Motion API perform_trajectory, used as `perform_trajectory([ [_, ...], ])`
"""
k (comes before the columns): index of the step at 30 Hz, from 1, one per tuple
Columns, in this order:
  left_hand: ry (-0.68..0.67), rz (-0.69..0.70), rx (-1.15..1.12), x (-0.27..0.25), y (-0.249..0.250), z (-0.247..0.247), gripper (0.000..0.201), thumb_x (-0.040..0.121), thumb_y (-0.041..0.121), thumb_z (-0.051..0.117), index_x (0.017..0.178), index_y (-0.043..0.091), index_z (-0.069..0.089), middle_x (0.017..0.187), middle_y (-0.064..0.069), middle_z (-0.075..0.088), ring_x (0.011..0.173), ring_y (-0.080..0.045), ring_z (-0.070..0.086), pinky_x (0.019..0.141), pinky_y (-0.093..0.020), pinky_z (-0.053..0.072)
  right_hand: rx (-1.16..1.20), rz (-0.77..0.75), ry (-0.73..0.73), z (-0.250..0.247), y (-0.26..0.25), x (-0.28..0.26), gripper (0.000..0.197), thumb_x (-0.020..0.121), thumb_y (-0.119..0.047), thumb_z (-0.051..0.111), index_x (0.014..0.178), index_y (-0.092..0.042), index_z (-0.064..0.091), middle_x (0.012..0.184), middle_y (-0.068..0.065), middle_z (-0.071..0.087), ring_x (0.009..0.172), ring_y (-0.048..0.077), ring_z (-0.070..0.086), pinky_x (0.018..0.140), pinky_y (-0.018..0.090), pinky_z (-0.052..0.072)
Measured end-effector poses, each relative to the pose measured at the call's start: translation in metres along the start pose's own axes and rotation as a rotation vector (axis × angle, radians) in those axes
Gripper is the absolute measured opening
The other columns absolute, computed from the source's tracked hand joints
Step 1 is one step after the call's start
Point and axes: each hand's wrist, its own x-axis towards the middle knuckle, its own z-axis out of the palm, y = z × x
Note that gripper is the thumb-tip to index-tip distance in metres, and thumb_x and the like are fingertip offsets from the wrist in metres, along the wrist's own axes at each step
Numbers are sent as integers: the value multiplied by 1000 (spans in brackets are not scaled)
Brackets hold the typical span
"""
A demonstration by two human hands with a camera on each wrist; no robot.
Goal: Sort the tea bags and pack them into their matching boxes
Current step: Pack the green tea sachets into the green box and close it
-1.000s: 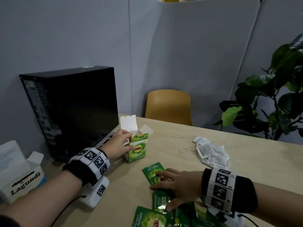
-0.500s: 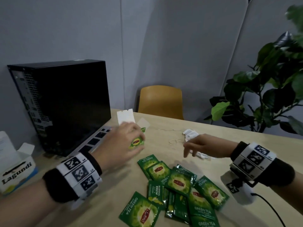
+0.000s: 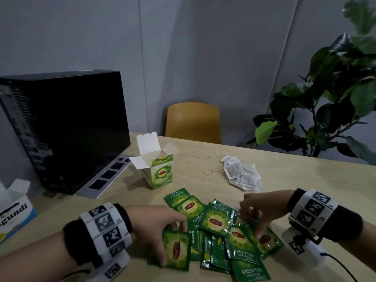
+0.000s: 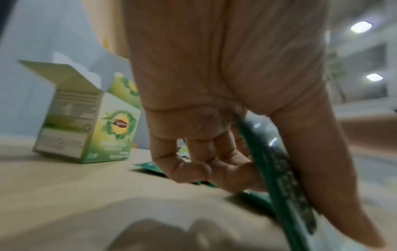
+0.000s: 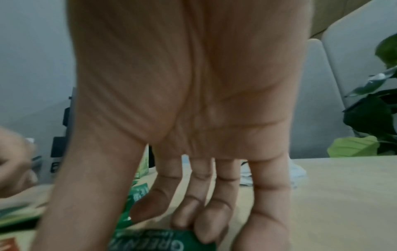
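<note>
Left hand (image 3: 156, 226) pinches a green sachet (image 3: 176, 251) at the pile's near left; right hand (image 3: 258, 210) pinches another sachet (image 3: 262, 239) on its right. The open green box (image 3: 160, 171) stands beyond.

Two hands work the desk (image 3: 305, 176): the left hand (image 3: 156, 226) at seven o'clock, the right hand (image 3: 262, 210) at five. Between them lies one heap of green tea sachets (image 3: 215, 220), roughly a dozen; overlap hides the exact number. One open green box (image 3: 160, 171) stands at eleven, one white Lagundi box (image 3: 14, 210) at nine. One pile of white tea bags (image 3: 242, 176) sits at one, uncountable.
</note>
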Motion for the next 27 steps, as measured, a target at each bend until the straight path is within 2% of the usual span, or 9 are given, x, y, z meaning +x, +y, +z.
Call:
perform_trajectory([
  [3,189,-25,-373,-5,-11,-11,58,66,23,82,116,23,52,106,14,62,98,-6,60,84,-17,51,141,-20,4,2,8,-4,57,67,-31,80,115,-28,48,111,-8,53,107,18,54,93,35,48],
  [7,304,121,-1253,2,-19,-20,40,67,7,74,103,5,57,95,-11,74,89,-26,70,68,-36,59,158,-78,-5,7,13,-11,63,63,-30,83,112,-34,45,119,-10,42,111,13,46,96,33,45],
  [10,288,245,-1578,18,-15,-20,27,72,4,70,98,0,63,96,-22,70,88,-35,69,65,-46,58,87,-64,59,13,15,-12,54,62,-34,83,95,-37,41,106,-12,41,97,10,46,85,27,48],
  [12,289,289,-1665,28,-9,-20,23,77,3,63,100,-1,65,99,-22,70,88,-35,69,62,-45,59,126,-47,57,10,17,-15,47,65,-33,82,84,-34,39,87,-17,46,76,3,46,66,19,44],
  [14,274,338,-1694,37,-6,-20,28,79,1,59,107,0,63,110,-21,68,94,-35,68,59,-43,59,319,-51,26,1,23,-22,38,72,-23,78,80,-31,42,81,-14,54,67,4,53,57,18,45],
  [16,266,390,-1713,44,-5,-20,37,81,3,58,118,8,60,118,-20,65,99,-37,66,59,-41,59,531,-70,68,-12,28,-30,24,81,-15,70,88,-26,50,87,-6,63,72,10,63,55,20,50],
  [19,287,450,-1804,51,-6,-21,39,82,20,58,119,30,62,117,-21,65,98,-38,66,62,-42,58,876,-163,271,-37,25,-37,10,86,-12,61,94,-15,56,86,2,62,71,11,62,54,24,52],
  [22,327,464,-1855,57,-10,-18,36,82,37,55,116,33,64,110,-20,68,94,-36,66,66,-43,58,1116,-281,449,-55,7,-29,15,81,-15,60,96,-11,58,84,5,59,70,13,60,56,24,52],
  [27,319,463,-1875,62,-15,-13,34,80,40,57,106,22,68,109,-20,68,99,-37,66,74,-51,57,923,-353,492,-66,-38,7,11,90,-4,54,96,-13,54,79,5,57,66,10,55,57,23,50],
])
